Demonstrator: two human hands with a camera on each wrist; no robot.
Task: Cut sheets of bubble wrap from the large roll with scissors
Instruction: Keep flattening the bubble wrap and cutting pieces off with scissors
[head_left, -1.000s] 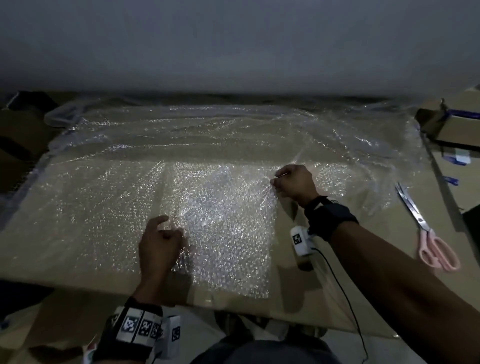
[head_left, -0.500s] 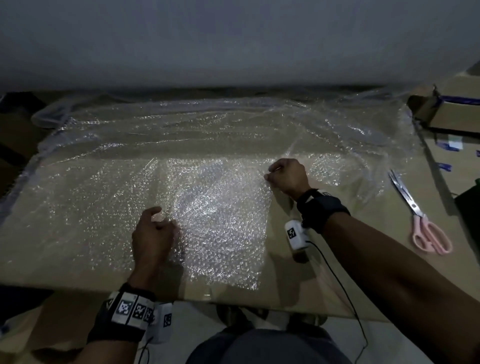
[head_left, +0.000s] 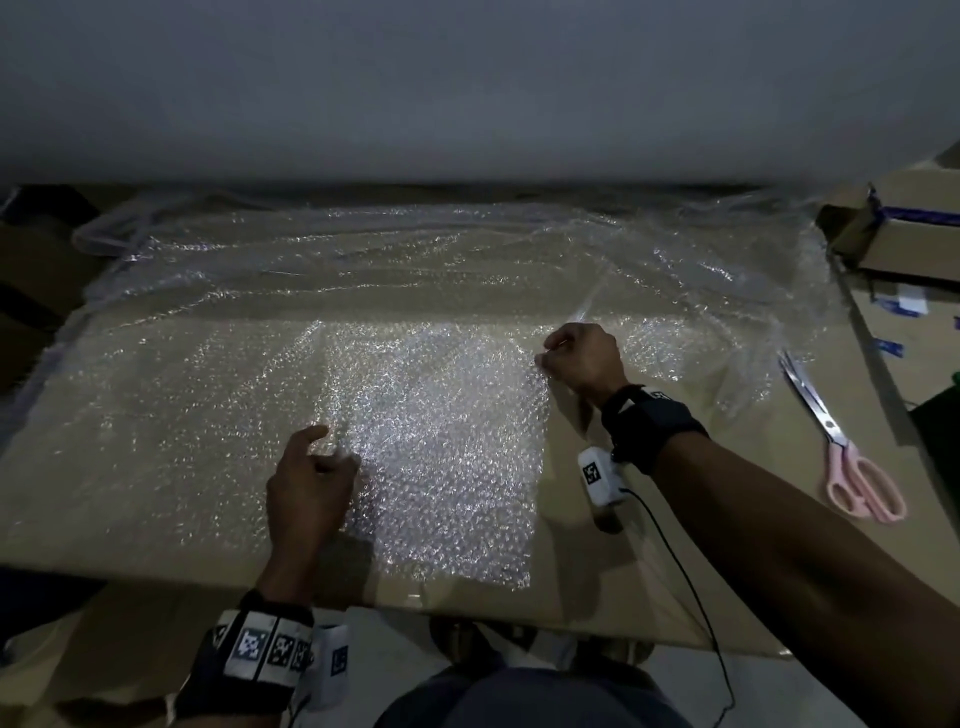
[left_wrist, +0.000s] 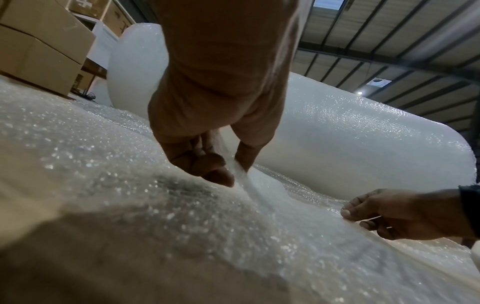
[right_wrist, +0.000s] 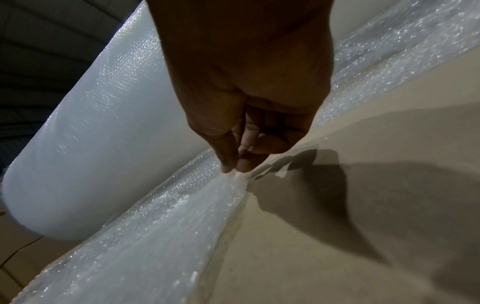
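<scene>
The large white bubble wrap roll (head_left: 467, 88) lies across the back of the brown table (head_left: 623, 597); it also shows as the roll (left_wrist: 363, 139) and the roll (right_wrist: 98, 127). A folded, brighter bubble wrap sheet (head_left: 441, 441) lies on a wider spread layer (head_left: 171, 405). My left hand (head_left: 311, 478) pinches the sheet's left edge; the left hand (left_wrist: 228, 174) holds a raised fold between thumb and fingers. My right hand (head_left: 576, 358) pinches the sheet's far right corner, seen as the right hand (right_wrist: 233, 166). Pink-handled scissors (head_left: 836, 441) lie on the table at the right, apart from both hands.
Cardboard boxes (head_left: 904, 228) stand at the back right, more boxes (left_wrist: 39, 47) at the left. Crumpled bubble wrap (head_left: 727, 291) lies between the right hand and the scissors. The table's near edge runs just past my left wrist.
Both hands hold the same spots on the sheet. The camera view has shifted slightly; nothing on the table has visibly moved.
</scene>
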